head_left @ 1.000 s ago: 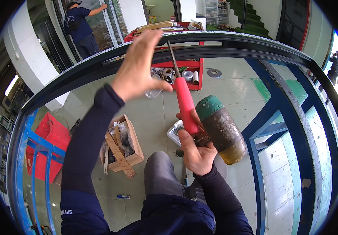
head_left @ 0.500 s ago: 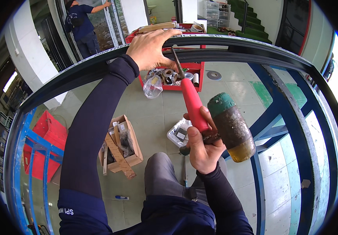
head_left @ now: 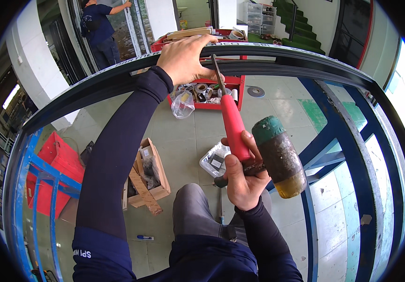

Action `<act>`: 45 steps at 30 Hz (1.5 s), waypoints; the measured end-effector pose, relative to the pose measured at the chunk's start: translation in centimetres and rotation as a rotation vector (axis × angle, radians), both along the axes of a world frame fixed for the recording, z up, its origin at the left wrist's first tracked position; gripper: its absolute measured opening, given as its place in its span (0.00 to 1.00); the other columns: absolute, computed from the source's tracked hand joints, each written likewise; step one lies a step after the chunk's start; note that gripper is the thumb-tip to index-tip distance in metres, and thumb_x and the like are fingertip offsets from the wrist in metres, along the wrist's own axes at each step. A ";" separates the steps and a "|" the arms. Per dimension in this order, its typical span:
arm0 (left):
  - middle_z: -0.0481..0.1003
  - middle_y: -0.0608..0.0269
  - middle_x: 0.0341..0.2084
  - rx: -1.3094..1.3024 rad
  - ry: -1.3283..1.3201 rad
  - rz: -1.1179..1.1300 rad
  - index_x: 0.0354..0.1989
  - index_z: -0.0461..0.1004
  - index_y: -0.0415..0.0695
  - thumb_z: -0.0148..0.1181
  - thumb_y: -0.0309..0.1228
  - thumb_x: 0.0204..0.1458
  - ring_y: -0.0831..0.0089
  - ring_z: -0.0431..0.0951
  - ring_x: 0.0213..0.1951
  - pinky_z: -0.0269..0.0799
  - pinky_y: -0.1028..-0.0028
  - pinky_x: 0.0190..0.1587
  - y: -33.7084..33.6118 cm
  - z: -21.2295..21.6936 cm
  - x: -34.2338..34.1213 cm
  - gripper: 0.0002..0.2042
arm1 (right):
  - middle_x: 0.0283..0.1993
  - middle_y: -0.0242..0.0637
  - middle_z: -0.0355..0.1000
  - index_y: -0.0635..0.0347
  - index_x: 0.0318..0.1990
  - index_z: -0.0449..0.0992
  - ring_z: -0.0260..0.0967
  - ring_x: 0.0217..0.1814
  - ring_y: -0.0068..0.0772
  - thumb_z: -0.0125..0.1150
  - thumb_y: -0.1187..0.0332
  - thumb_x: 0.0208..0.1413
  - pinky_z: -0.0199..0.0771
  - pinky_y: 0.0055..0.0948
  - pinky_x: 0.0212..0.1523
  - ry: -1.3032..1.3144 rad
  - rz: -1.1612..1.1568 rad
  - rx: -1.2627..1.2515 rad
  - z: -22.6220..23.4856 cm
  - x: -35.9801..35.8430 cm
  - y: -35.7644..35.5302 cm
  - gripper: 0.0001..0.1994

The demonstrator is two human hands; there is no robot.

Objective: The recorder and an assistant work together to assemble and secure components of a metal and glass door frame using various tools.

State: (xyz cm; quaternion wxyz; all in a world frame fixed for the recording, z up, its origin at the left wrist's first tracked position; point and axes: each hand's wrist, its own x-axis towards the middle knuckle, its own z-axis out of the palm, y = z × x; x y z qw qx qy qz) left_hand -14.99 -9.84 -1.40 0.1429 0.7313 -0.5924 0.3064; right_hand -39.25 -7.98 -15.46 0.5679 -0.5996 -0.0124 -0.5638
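Observation:
My left hand point(head_left: 183, 58) is closed over the black frame point(head_left: 254, 67), fingers on its upper edge and thumb below. My right hand point(head_left: 247, 181) grips two things at once. One is a red-handled tool point(head_left: 234, 124) with a narrow metal blade, slanting up so that its tip meets the frame's inner side near my left thumb. The other is a mallet point(head_left: 280, 157), its head green at one end, dark in the middle and amber at the other. The mallet's short dark handle crosses my palm and is partly hidden by my fingers.
Blue metal stands point(head_left: 331, 127) carry the frame on both sides. Below are a cardboard box point(head_left: 162, 181) of scraps, a white tray point(head_left: 207, 164), a marker point(head_left: 145, 238) and red bins point(head_left: 59, 160). Beyond stands a red cart point(head_left: 241, 89); a person point(head_left: 100, 35) works far left.
My left hand has shifted slightly right along the frame. The red-handled tool's tip has moved a little right and down, and the mallet head has dipped slightly.

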 end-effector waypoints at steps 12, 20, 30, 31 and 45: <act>0.76 0.44 0.46 0.273 0.331 -0.191 0.52 0.70 0.34 0.68 0.45 0.44 0.56 0.77 0.48 0.69 0.66 0.54 0.1 3.3 3.6 0.31 | 0.47 0.51 0.76 0.64 0.63 0.64 0.64 0.23 0.12 0.57 0.75 0.60 0.64 0.12 0.24 -0.025 -0.053 -0.136 -0.4 0.5 -0.8 0.23; 0.79 0.46 0.37 0.426 0.633 -0.119 0.39 0.80 0.35 0.48 0.62 0.57 0.57 0.78 0.44 0.69 0.64 0.51 -1.4 4.9 4.5 0.35 | 0.46 0.53 0.76 0.64 0.63 0.63 0.59 0.16 0.12 0.58 0.69 0.62 0.57 0.11 0.17 0.027 -0.047 -0.036 -0.8 0.5 -0.1 0.23; 0.80 0.52 0.40 0.557 0.477 -0.054 0.42 0.82 0.44 0.42 0.67 0.55 0.59 0.76 0.48 0.65 0.64 0.57 -4.2 6.0 2.9 0.36 | 0.47 0.54 0.74 0.62 0.64 0.61 0.58 0.14 0.13 0.53 0.72 0.63 0.56 0.12 0.17 0.034 -0.086 0.008 -0.5 -0.6 -0.7 0.22; 0.80 0.52 0.40 0.653 0.490 -0.055 0.42 0.82 0.43 0.41 0.68 0.55 0.59 0.76 0.49 0.65 0.64 0.57 -4.2 6.6 2.9 0.37 | 0.48 0.54 0.74 0.62 0.64 0.61 0.59 0.15 0.13 0.53 0.73 0.62 0.58 0.13 0.17 0.027 -0.082 -0.042 -1.0 -0.3 -0.7 0.22; 0.70 0.68 0.21 0.602 1.041 -0.083 0.36 0.78 0.41 0.58 0.61 0.53 0.81 0.69 0.22 0.68 0.77 0.24 -3.4 6.1 3.9 0.29 | 0.50 0.53 0.74 0.60 0.65 0.61 0.62 0.21 0.13 0.61 0.72 0.60 0.65 0.13 0.22 0.005 0.045 -0.027 -1.3 0.2 -1.1 0.26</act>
